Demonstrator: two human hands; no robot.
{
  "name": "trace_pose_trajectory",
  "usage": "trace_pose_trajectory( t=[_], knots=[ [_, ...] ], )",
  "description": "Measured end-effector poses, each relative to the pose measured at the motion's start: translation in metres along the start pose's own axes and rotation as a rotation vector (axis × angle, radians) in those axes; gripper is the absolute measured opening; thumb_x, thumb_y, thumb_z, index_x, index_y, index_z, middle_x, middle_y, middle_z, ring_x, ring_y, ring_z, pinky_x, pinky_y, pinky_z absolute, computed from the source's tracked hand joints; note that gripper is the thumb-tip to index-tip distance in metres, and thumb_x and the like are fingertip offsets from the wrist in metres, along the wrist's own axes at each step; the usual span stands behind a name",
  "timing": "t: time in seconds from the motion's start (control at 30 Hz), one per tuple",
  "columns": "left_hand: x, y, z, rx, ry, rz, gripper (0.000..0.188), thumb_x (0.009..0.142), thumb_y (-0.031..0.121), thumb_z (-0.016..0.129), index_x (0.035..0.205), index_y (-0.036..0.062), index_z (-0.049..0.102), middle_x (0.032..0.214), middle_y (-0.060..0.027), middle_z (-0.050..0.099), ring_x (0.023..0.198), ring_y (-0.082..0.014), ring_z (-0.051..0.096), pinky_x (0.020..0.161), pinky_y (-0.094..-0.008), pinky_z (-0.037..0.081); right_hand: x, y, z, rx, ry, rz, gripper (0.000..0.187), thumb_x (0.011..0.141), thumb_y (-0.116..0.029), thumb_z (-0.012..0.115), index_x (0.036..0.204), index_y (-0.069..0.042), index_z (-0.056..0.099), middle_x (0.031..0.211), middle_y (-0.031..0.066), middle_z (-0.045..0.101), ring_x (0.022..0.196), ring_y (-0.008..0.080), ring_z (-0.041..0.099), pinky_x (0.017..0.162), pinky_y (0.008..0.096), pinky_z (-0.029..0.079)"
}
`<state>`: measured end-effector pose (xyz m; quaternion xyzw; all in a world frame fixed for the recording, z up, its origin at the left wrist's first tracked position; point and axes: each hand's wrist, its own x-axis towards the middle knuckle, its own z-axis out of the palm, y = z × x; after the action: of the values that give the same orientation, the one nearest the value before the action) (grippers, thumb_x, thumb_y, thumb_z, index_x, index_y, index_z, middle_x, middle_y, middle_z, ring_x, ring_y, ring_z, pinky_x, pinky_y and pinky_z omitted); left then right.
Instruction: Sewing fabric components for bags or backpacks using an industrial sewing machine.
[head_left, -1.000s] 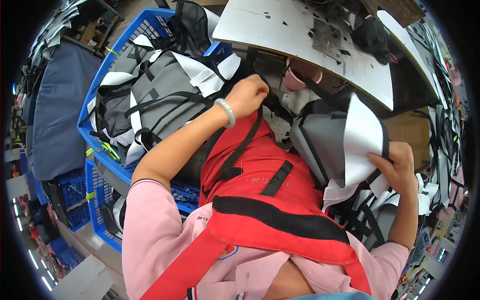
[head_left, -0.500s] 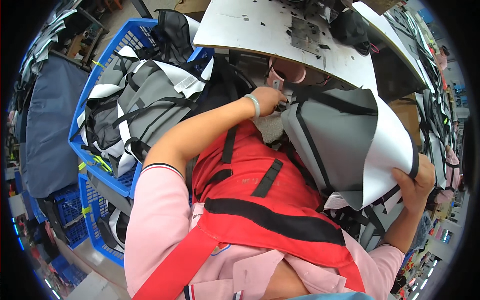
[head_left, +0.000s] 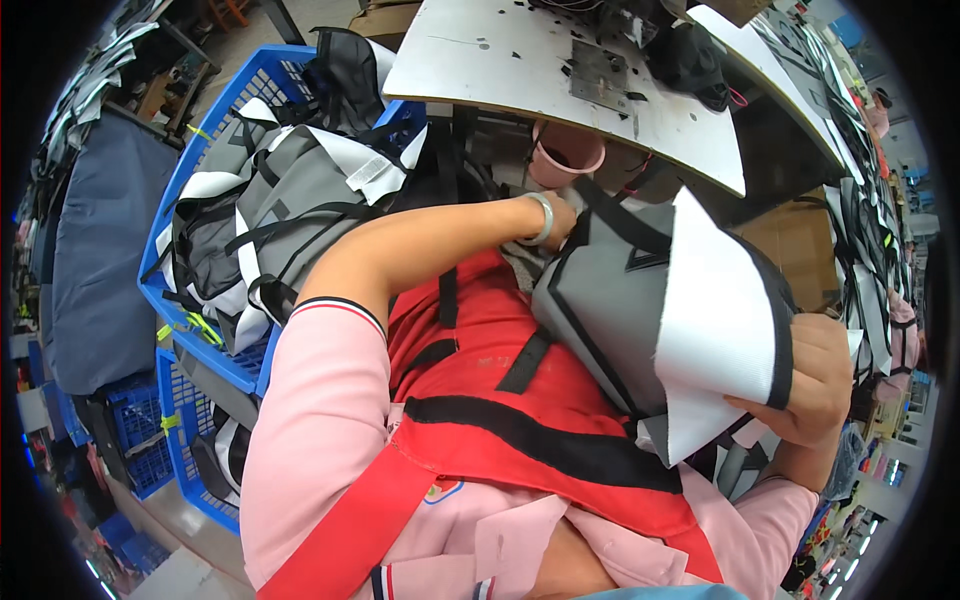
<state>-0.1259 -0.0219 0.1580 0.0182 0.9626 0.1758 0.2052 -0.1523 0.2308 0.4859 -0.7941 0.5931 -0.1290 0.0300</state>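
A grey fabric bag piece [head_left: 610,290] with black straps and a white lining flap [head_left: 715,330] lies across my lap on the right. My right hand [head_left: 815,380] grips the flap's black-bound edge, thumb on the white side. At the bag's far left corner is my left hand [head_left: 560,218], a pale bangle [head_left: 545,218] on its wrist. Its fingers are curled closed beside a black strap [head_left: 620,215]; what they hold is mostly hidden. Under the bag, a red apron [head_left: 470,350] with black strips covers my lap.
A blue basket [head_left: 160,240] heaped with grey, white and black bag pieces stands at left, another blue basket [head_left: 205,500] below it. Ahead is a white worktable [head_left: 480,60] with black scraps. A pink bucket [head_left: 565,155] sits beneath, and a cardboard box [head_left: 795,250] is at right.
The bag has shifted left and turned, and its white flap is folded further over. My right hand moved left with the edge; my left hand came nearer and slightly right along the bag's corner.
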Motion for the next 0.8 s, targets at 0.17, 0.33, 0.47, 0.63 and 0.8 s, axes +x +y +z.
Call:
trace_pose_trajectory(
  t=[0.17, 0.33, 0.47, 0.63, 0.8],
  knots=[
    [0.006, -0.015, 0.038, 0.063, -0.181, 0.217, 0.027, 0.072, 0.020, 0.067, 0.094, 0.0039, 0.064, 0.091, -0.0151, 0.064, 0.085, -0.0264, 0.063, 0.075, -0.0367, 0.050, -0.003, 0.004, -0.009, -0.046, 0.036, -0.014, 0.030, 0.062, -0.028, 0.076, 0.072, -0.003, 0.064, 0.063, 0.0065, 0.057, 0.050, 0.0254, 0.051, 0.047, 0.0349, 0.031],
    [-0.074, -0.045, 0.025, -0.486, -0.234, 0.042, 0.043, 0.064, 0.022, 0.073, 0.103, 0.0046, 0.067, 0.092, -0.0127, 0.068, 0.089, -0.0263, 0.063, 0.078, -0.0356, 0.048, -0.042, 0.033, -0.016, -0.309, 0.076, 0.057, 0.029, 0.072, -0.023, 0.073, 0.082, 0.002, 0.064, 0.081, 0.0155, 0.062, 0.073, 0.0331, 0.060, 0.067, 0.0414, 0.045],
    [-0.118, -0.070, -0.007, -0.633, 0.153, -0.088, 0.032, 0.071, 0.018, 0.068, 0.097, 0.0011, 0.066, 0.080, -0.0133, 0.063, 0.080, -0.0219, 0.062, 0.073, -0.0330, 0.048, -0.085, 0.090, -0.005, -0.420, 0.246, 0.450, 0.021, 0.080, -0.014, 0.068, 0.094, 0.001, 0.068, 0.087, 0.0138, 0.067, 0.081, 0.0298, 0.064, 0.076, 0.0361, 0.047],
    [-0.164, -0.075, -0.057, -0.580, 0.773, -0.041, 0.018, 0.078, 0.013, 0.065, 0.091, -0.0004, 0.068, 0.085, -0.0127, 0.060, 0.080, -0.0298, 0.060, 0.071, -0.0351, 0.048, -0.111, 0.150, 0.066, 0.099, 0.176, 0.988, 0.026, 0.085, -0.020, 0.068, 0.089, 0.005, 0.066, 0.066, 0.0073, 0.063, 0.060, 0.0108, 0.050, 0.058, 0.0291, 0.043],
    [-0.234, -0.023, -0.100, 0.102, 0.715, 0.075, 0.018, 0.076, 0.016, 0.066, 0.089, 0.0029, 0.069, 0.084, -0.0075, 0.061, 0.089, -0.0262, 0.055, 0.088, -0.0386, 0.039, -0.121, 0.155, 0.124, 0.128, 0.058, 1.021, 0.028, 0.084, -0.020, 0.067, 0.082, 0.007, 0.062, 0.060, -0.0002, 0.052, 0.061, 0.0059, 0.045, 0.054, 0.0260, 0.038]
  ],
)
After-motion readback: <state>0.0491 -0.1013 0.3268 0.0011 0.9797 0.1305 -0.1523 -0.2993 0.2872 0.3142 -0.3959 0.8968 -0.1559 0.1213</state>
